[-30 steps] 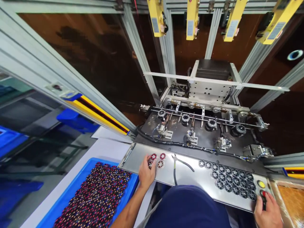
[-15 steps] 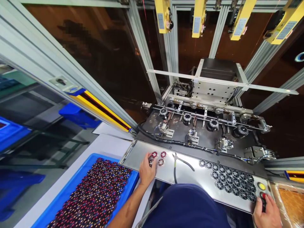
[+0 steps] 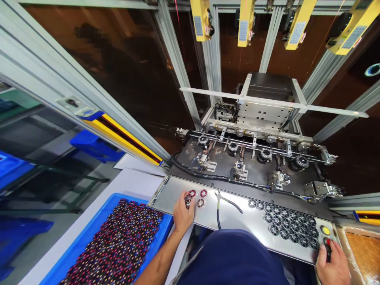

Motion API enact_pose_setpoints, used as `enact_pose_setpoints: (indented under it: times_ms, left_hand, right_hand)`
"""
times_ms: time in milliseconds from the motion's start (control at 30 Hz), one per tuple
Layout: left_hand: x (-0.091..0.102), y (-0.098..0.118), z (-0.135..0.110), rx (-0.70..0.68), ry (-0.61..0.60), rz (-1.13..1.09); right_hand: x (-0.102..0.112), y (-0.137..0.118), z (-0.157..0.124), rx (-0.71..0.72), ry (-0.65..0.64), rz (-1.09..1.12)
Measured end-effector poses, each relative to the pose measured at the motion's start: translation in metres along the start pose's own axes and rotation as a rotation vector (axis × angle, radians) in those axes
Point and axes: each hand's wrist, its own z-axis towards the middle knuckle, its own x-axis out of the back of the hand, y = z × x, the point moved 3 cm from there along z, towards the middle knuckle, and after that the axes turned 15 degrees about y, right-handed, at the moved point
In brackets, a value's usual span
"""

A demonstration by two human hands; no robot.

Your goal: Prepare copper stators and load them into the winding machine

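Observation:
My left hand [image 3: 183,212] rests at the left end of the metal ledge, thumb and fingers curled around a small round motor core [image 3: 188,204]. Three more such cores with red windings [image 3: 203,193] lie just beside it. My right hand [image 3: 334,263] is at the ledge's right end, with thumb and fingers around a dark button [image 3: 328,255], partly hidden. Its fingertips are close to a red button [image 3: 327,241]; a yellow button [image 3: 325,230] sits just above. Between my hands lie open pliers [image 3: 219,202] with dark handles and several rows of grey-black round cores [image 3: 285,223].
A blue tray [image 3: 115,196] full of wound cores stands at left. Behind the ledge is a machine [image 3: 267,113] with several round fixtures [image 3: 233,147]. Yellow sensor units [image 3: 246,23] hang overhead, and a yellow-black bar [image 3: 124,139] runs along the left frame. A brown box [image 3: 363,253] stands at right.
The view has shifted very slightly. Both hands keep the same places and grips, and the cores, pliers and machine look the same.

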Motion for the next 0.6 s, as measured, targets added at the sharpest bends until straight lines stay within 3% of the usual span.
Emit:
enact_pose_setpoints:
  times_ms: [600]
  left_hand:
    - [0.0034,0.0003,0.001,-0.02,-0.015,0.03]
  right_hand:
    - [0.0015,-0.0065,-0.002,-0.016,-0.006,-0.023]
